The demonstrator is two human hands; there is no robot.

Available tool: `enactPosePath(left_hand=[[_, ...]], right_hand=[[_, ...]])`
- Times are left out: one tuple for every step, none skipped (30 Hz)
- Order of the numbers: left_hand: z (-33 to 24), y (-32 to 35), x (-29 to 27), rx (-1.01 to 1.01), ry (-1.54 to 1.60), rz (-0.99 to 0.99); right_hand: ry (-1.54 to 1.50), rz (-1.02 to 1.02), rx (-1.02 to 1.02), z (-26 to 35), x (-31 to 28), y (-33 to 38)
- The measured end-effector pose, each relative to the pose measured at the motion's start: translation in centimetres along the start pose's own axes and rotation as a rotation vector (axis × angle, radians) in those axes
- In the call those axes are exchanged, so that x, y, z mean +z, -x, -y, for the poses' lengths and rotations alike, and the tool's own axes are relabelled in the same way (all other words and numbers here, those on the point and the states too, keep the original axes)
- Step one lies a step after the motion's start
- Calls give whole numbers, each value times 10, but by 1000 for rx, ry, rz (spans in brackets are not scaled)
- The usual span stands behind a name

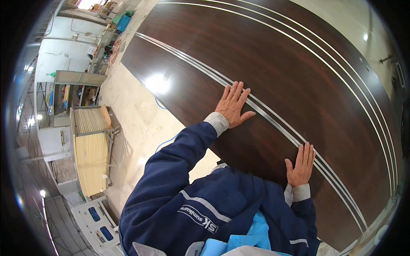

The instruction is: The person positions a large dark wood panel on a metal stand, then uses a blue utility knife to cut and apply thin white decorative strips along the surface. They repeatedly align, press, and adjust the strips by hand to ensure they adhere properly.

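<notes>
A large dark brown wood-grain panel (265,55), like a door leaf, lies in front of me. Thin silvery strips (183,56) run lengthwise along its near part, and another set of curved-looking strips (299,38) lies toward the far edge. My left hand (232,105) rests flat on the panel with fingers spread, its fingertips over the near strips. Farther right, my right hand (300,166) lies with fingers straight and thumb apart, fingertips touching those same strips. Neither hand grips anything.
Left of the panel is a pale floor with a blue hose (165,143). A wheeled rack of stacked yellowish sheets (90,162) stands farther left, near a white machine cabinet (97,219) and cluttered shelves (81,94). A blue container (123,23) is at the far left.
</notes>
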State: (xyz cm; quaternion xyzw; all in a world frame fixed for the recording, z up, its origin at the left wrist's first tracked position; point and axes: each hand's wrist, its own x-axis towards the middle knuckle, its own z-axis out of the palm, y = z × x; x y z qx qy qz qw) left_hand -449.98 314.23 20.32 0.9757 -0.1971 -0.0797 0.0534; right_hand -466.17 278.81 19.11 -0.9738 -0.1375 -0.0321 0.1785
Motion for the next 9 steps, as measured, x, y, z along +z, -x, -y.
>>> enactPosePath(left_hand=[[0, 1, -3, 3, 6, -59], [3, 0, -4, -9, 18, -45], [2, -3, -3, 33, 44, -96], [2, -5, 0, 49, 59, -145], [0, -8, 7, 34, -1, -141], [0, -10, 9, 26, 19, -140], [1, -14, 9, -21, 0, -54], [-2, -24, 9, -52, 49, -35], [-48, -50, 49, 117, 172, -60]], right_hand=[[-21, 8, 0, 1, -1, -2], [-35, 17, 12, 2, 1, -4], [-31, 23, 46, 1, -1, -5], [-47, 7, 60, 0, 3, -5], [-43, -33, 93, -2, 6, -1], [-44, -11, 161, -2, 8, 5], [-16, -3, 220, -2, 9, 12], [2, -29, 241, -3, 9, 16], [-42, -59, 284, -7, 6, 20]])
